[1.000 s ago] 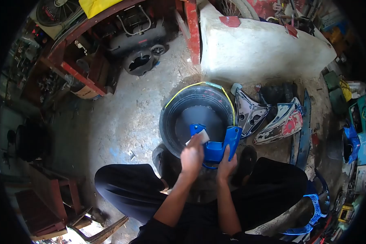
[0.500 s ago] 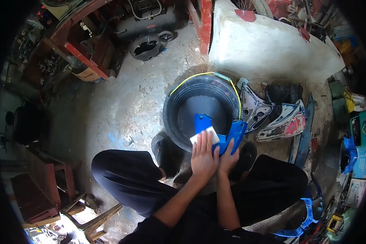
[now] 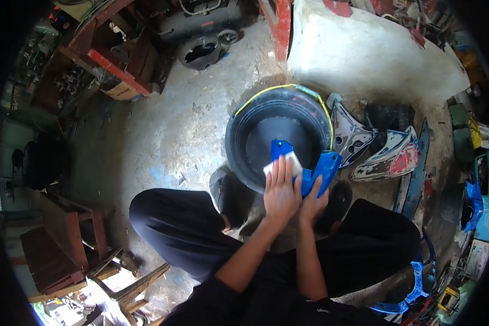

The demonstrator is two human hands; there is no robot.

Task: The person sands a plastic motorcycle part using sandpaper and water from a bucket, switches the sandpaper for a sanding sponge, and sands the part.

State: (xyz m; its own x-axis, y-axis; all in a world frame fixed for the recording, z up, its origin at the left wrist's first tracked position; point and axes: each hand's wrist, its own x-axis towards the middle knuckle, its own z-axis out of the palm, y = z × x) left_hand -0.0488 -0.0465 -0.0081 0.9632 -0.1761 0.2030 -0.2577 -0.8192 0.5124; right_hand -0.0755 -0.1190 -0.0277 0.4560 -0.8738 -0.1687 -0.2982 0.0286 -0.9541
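My left hand (image 3: 282,198) lies over a white pad (image 3: 294,161), its fingers stretched along it and pressing it onto a blue plastic panel (image 3: 325,163). The pad's exact kind does not show. My right hand (image 3: 313,205) grips the panel's near right edge, thumb on the upper face. Two arms of the panel, each with a hole near its tip, point away from me over the near rim of a black bucket (image 3: 238,157). Part of the panel is hidden under the left hand and the pad. A yellow cord handle (image 3: 255,98) rests along the bucket's far rim.
Worn, partly sanded panels (image 3: 386,157) lie right of the bucket, beside a white wall (image 3: 375,60). A blue frame piece (image 3: 417,288) is at lower right. Wooden furniture (image 3: 65,239) stands left. My shoes flank the bucket on the concrete floor (image 3: 163,130).
The view has shifted, so the scene sits higher and further right. My left hand and the pad have slid slightly up the panel; my right hand keeps its hold.
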